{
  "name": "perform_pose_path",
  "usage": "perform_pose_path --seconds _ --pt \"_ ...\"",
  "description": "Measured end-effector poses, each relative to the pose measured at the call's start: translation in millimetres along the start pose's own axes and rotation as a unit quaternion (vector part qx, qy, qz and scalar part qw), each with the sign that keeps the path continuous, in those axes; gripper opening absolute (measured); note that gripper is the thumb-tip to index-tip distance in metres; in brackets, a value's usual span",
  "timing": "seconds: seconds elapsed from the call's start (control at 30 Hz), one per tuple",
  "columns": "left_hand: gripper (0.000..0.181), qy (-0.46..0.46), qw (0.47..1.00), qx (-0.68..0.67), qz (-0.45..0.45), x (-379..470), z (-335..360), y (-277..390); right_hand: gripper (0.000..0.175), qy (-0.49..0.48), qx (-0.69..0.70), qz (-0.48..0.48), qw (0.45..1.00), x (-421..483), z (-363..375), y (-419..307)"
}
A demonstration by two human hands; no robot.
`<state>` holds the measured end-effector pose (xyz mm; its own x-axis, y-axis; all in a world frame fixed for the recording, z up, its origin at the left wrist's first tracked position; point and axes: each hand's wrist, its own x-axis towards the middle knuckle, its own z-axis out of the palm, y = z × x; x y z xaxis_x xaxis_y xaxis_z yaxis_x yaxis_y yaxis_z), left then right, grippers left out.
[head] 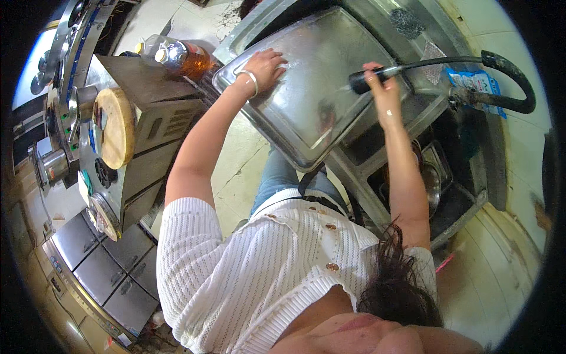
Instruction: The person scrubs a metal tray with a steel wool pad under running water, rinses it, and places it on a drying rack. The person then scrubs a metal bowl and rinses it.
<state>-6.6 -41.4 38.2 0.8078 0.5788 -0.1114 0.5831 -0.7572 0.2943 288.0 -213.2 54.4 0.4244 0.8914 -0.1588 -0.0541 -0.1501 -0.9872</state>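
Observation:
A large rectangular stainless-steel tray (327,53) rests tilted over the edge of a metal sink (424,104), wet and reflecting light. My left hand (264,71), with a pale bangle at the wrist, lies flat on the tray's left part, fingers spread, holding nothing. In my right hand (384,93) is the black spray head (360,83) of a hose tap, gripped above the tray's right side and pointing left across it. A thin spray of water seems to leave its nozzle. From there the black hose (515,71) loops back to the tap base at the wall.
A steel wool scourer (407,23) and a blue-white packet (477,86) lie along the sink's far side. Metal pans (431,181) sit in the nearer basin. Left stand oil bottles (188,57), a counter with a round wooden chopping board (116,128), and a steel refrigerator (106,270).

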Motion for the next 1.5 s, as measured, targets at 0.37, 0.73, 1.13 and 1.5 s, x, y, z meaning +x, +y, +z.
perform_pose_path --seconds 0.37,0.73,1.13,1.5 --pt "0.044 0.049 0.983 0.072 -0.160 -75.8 1.8 7.7 0.039 -0.065 0.113 0.124 0.984 -23.1 131.0 -21.8" --pt "0.059 0.211 0.961 -0.005 -0.176 -104.7 31.2 20.0 0.036 -0.066 0.203 0.133 0.968 -12.0 156.3 -43.2" --pt "0.054 0.202 0.916 0.004 -0.346 -73.6 28.3 24.4 0.037 -0.087 0.177 0.153 0.968 -28.5 148.3 -38.9" --pt "0.044 0.095 0.983 0.053 -0.146 -102.4 32.8 89.6 0.038 -0.097 0.081 0.237 0.963 -104.4 83.9 -31.8"
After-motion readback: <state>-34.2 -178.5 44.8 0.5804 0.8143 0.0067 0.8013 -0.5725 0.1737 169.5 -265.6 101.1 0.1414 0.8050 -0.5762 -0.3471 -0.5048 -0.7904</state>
